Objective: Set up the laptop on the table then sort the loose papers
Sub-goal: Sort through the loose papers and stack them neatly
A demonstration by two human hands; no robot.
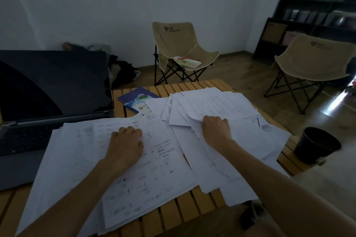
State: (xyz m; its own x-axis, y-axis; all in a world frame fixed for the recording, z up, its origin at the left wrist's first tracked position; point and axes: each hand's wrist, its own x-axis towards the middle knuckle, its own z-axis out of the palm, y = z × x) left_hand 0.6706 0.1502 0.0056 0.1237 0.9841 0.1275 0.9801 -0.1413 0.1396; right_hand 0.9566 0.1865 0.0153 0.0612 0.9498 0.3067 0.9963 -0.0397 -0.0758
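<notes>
My left hand (126, 145) lies flat, fingers loose, pressing on the near pile of papers (92, 159) spread across the desk (173, 209). My right hand (215, 129) pinches the edge of a sheet from the messy heap (217, 106) beyond it. The open laptop (48, 102) sits left of my left hand, papers overlapping its keyboard. A blue booklet (137, 98) lies beyond, a black cup (316, 144) right of my right hand.
</notes>
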